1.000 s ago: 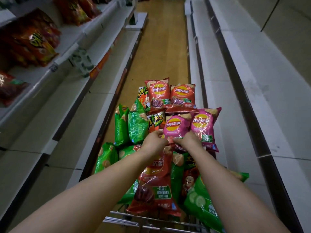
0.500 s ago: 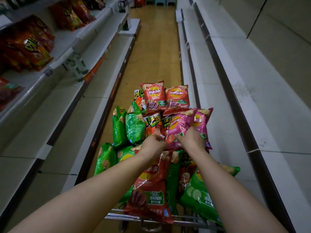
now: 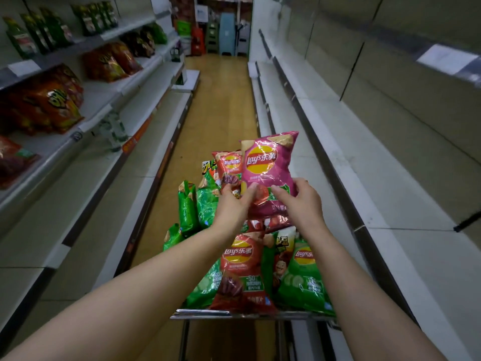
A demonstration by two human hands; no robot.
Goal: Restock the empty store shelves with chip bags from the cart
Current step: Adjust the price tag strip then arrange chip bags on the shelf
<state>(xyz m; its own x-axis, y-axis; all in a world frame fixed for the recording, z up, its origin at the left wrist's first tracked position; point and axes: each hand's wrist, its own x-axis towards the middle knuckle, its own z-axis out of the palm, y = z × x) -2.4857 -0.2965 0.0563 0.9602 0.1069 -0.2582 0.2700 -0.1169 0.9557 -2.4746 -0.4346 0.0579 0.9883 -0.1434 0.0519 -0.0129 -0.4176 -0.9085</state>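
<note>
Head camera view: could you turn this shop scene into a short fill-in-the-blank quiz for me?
1. The left hand and right hand hold up a ____ chip bag.
2. The shelves on the person's ____ hold no bags.
3. In the cart, the nearest middle bag, between green bags, is ____.
Missing words: pink; right; red.

Forearms outstretched, left hand (image 3: 231, 205) and right hand (image 3: 303, 201) close together, fingers (image 3: 280, 192) curled, gripping.
</note>
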